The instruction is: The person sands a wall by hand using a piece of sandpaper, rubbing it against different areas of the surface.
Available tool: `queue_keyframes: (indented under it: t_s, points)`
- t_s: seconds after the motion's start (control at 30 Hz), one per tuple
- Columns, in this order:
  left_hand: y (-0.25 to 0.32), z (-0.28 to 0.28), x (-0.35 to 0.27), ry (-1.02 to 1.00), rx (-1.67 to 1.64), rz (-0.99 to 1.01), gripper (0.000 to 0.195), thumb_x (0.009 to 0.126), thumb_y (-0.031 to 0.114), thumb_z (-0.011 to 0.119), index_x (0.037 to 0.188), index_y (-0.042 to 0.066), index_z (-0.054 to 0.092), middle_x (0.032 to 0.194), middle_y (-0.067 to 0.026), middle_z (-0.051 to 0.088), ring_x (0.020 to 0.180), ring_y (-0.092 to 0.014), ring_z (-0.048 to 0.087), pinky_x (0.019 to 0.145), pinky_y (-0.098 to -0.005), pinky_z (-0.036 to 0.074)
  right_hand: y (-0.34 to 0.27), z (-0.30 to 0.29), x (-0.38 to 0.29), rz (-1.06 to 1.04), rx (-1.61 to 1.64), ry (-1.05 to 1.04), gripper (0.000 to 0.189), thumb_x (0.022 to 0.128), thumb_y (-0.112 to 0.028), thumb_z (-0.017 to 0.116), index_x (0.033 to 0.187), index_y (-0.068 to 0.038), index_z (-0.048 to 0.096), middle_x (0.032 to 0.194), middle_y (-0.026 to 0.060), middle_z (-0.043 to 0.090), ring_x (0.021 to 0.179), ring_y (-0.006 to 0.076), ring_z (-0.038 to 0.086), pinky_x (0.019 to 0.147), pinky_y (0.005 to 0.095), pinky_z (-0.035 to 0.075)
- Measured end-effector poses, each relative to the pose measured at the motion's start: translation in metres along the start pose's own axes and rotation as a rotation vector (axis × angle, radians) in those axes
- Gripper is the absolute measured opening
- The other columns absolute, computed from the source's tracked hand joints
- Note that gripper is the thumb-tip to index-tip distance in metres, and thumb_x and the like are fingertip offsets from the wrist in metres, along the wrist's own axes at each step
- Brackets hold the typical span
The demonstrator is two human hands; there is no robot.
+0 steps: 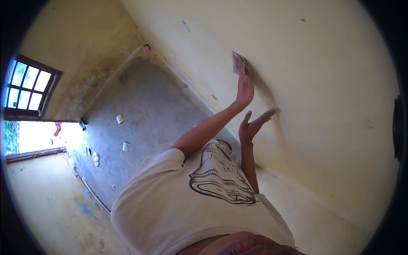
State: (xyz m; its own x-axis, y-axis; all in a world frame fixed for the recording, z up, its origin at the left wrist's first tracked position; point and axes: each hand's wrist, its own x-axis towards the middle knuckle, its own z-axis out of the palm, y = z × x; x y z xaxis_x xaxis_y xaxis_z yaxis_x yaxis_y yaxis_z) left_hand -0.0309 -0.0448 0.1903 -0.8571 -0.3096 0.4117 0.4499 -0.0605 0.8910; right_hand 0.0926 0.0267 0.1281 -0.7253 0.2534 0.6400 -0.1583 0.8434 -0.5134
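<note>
My left hand (244, 78) is raised against the pale yellow wall (318, 95), its fingers over a thin grey sheet (235, 65) that looks like folded sandpaper. The sheet lies between the hand and the wall, and its edges show around the fingers. Lower and to the right, my right hand (255, 127) is spread with the thumb apart. Its fingertips appear to touch the wall, and it holds nothing. Both arms cast shadows on the wall. Small grey and blue marks show on the painted surface.
Several small pale pieces, such as one folded piece (120, 119), lie on the grey concrete floor (146, 98). A barred window (30, 83) and a bright doorway (41, 137) are at the left. A dark object (397, 127) sits at the right edge. Walls meet in a corner.
</note>
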Motion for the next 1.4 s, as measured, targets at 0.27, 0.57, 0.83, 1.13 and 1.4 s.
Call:
queue_keyframes:
  t_s: [0.27,0.57,0.83,1.13,1.4]
  points:
    - [-0.103,-0.04,0.089,0.356,-0.073,-0.008,0.06,0.106,0.026,0.029,0.153,-0.008,0.012,0.162,-0.0248,0.012,0.151,-0.034,0.012,0.123,-0.0401,0.009,0.055,0.018,-0.038,0.073,0.005,0.052,0.093,0.099,-0.048,0.051,0.157,-0.003,-0.008,0.162,0.0253,-0.013,0.151,0.0422,-0.008,0.116,0.0628,0.005]
    - [-0.127,-0.015,0.021,0.274,-0.087,0.074,0.065,0.108,0.033,0.029,0.153,-0.01,0.007,0.162,-0.026,0.005,0.152,-0.035,0.005,0.124,-0.0406,0.002,0.087,0.015,-0.075,0.1,-0.05,0.131,0.086,0.1,-0.035,0.049,0.155,0.003,-0.005,0.161,0.0288,-0.005,0.149,0.0468,-0.004,0.115,0.0675,0.006]
    - [-0.092,0.043,-0.06,0.096,-0.069,0.284,0.061,0.108,0.021,0.024,0.152,-0.011,-0.004,0.163,-0.0246,-0.006,0.152,-0.035,-0.002,0.123,-0.0422,0.0,0.108,0.016,-0.061,0.17,-0.172,0.049,0.087,0.099,-0.039,0.048,0.155,0.004,-0.003,0.162,0.0284,-0.006,0.15,0.0448,-0.006,0.113,0.0692,0.007]
    - [-0.193,-0.006,0.027,0.348,0.219,0.153,0.06,0.108,0.018,0.028,0.152,-0.01,0.0,0.163,-0.0254,-0.001,0.152,-0.033,0.002,0.124,-0.04,0.0,0.109,0.036,-0.076,0.129,-0.201,-0.051,0.085,0.097,-0.035,0.049,0.156,0.003,0.002,0.162,0.0277,-0.005,0.151,0.0421,-0.004,0.111,0.0724,0.007]
    - [-0.151,0.029,-0.008,0.19,-0.203,-0.102,0.072,0.108,0.039,0.026,0.153,-0.006,-0.005,0.163,-0.0239,-0.006,0.152,-0.035,-0.003,0.124,-0.0405,0.0,0.125,0.014,-0.071,0.174,-0.232,-0.009,0.083,0.098,-0.039,0.047,0.157,0.0,0.003,0.163,0.0254,-0.005,0.151,0.0421,-0.004,0.11,0.074,0.007]
